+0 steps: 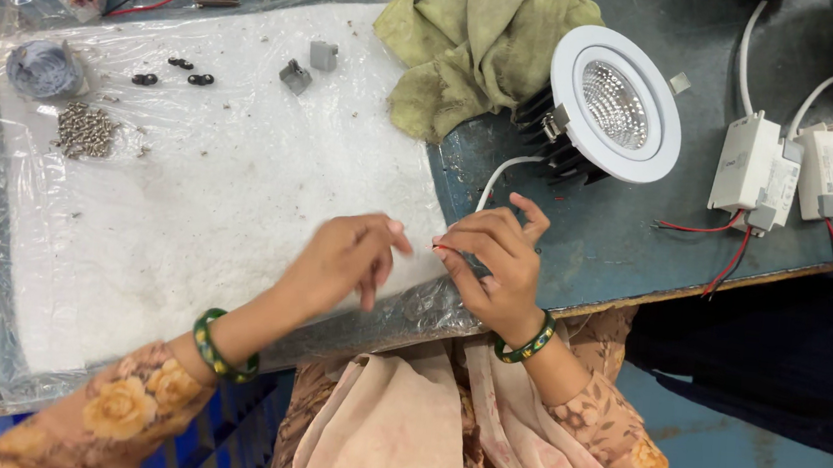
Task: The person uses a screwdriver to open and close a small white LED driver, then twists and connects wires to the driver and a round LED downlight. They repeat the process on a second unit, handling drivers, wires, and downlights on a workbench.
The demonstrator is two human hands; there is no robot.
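Observation:
My left hand [344, 258] hovers over the near edge of a white foam pad [209, 196] wrapped in clear plastic, fingertips pinched toward my right hand. My right hand [494, 266] pinches the end of a thin wire [494, 176], a white lead with a red tip. That lead runs up to a round white downlight [617, 104] with a black finned heat sink, lying tilted on the grey-blue table [617, 242]. What my left fingers hold, if anything, is too small to tell.
On the pad lie a pile of small screws [86, 130], black rings [174, 72], two grey clips [309, 66] and a grey wire coil [41, 68]. A yellow-green rag [473, 43] lies behind. Two white driver boxes [784, 171] with red and black leads sit right.

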